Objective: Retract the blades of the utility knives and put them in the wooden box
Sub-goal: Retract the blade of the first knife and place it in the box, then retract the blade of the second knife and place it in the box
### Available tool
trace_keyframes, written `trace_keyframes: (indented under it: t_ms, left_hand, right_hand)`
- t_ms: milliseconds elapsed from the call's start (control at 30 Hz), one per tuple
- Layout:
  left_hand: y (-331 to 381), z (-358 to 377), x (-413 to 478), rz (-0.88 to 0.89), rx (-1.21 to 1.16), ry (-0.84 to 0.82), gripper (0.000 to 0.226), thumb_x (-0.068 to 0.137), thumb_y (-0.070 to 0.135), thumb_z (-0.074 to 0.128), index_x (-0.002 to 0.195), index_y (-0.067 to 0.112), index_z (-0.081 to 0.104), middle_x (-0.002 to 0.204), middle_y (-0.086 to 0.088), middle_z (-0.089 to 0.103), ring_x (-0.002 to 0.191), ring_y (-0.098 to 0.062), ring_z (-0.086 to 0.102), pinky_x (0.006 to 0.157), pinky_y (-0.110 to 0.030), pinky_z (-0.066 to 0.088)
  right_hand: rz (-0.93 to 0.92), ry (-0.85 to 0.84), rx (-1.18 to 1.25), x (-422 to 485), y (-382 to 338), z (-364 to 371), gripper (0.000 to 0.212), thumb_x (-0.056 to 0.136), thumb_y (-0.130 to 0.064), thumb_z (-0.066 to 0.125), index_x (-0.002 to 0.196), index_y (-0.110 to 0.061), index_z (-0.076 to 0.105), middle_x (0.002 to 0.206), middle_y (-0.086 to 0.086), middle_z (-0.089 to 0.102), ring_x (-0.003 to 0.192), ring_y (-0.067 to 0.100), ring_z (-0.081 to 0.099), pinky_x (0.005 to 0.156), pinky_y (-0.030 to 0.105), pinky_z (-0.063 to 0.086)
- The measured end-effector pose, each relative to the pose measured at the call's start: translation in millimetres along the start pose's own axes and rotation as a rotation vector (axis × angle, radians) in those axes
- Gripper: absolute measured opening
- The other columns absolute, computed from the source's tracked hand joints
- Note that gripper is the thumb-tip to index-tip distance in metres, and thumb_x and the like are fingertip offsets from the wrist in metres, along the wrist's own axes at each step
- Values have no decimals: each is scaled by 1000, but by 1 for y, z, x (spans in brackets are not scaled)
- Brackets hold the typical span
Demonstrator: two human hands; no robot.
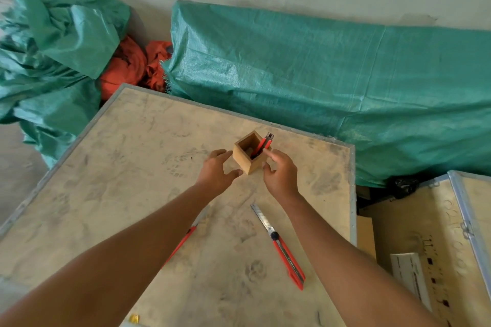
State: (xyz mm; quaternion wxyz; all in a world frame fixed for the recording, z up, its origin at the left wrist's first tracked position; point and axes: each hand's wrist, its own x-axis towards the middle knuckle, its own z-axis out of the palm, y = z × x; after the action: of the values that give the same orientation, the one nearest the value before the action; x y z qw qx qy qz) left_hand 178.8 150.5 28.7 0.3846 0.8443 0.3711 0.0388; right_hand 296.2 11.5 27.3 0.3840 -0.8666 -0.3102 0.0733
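Note:
A small square wooden box (243, 159) stands on a large plywood crate top (119, 194). One red utility knife (265, 144) stands in the box, its dark end sticking out above the rim. My right hand (281, 172) is just right of the box, fingertips at the knife, holding nothing. Left of the box is my left hand (216, 171), fingers spread, close to its side. A second red knife (281, 244) lies nearer me with its blade extended. A third red knife (190, 232) lies partly hidden under my left forearm.
Green tarpaulin (318, 82) covers bulky things behind the crate, with orange cloth (132, 66) between two heaps. Another wooden crate (430, 233) with metal edging stands at the right, across a gap. The crate's metal-edged right border (352, 194) is near the box.

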Motion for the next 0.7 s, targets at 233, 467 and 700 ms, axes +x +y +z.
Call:
trace_keyframes:
  t_ms: [233, 467, 700]
  left_hand:
    - [-60, -33, -88, -161, -43, 8, 41, 81, 40, 75, 118, 24, 68, 132, -1, 61, 122, -21, 55, 100, -35, 45]
    - [-136, -45, -169, -318, 58, -34, 57, 80, 35, 74, 132, 20, 58, 133, -5, 60, 119, -23, 58, 100, -36, 49]
    - [-173, -30, -198, -281, 232, -185, 66, 75, 44, 76, 136, 29, 54, 124, -4, 56, 112, -26, 56, 94, -36, 48]
  right_hand:
    - [144, -211, 121, -79, -32, 27, 32, 96, -9, 66, 128, -11, 71, 125, 8, 73, 105, 19, 69, 84, 23, 51]
    - [261, -540, 132, -140, -55, 81, 31, 94, -14, 65, 125, -18, 72, 117, 7, 76, 99, 17, 71, 82, 17, 47]
    - [375, -601, 87, -160, -75, 130, 44, 93, -15, 69, 137, -16, 64, 121, 8, 73, 116, 22, 67, 99, 23, 46]
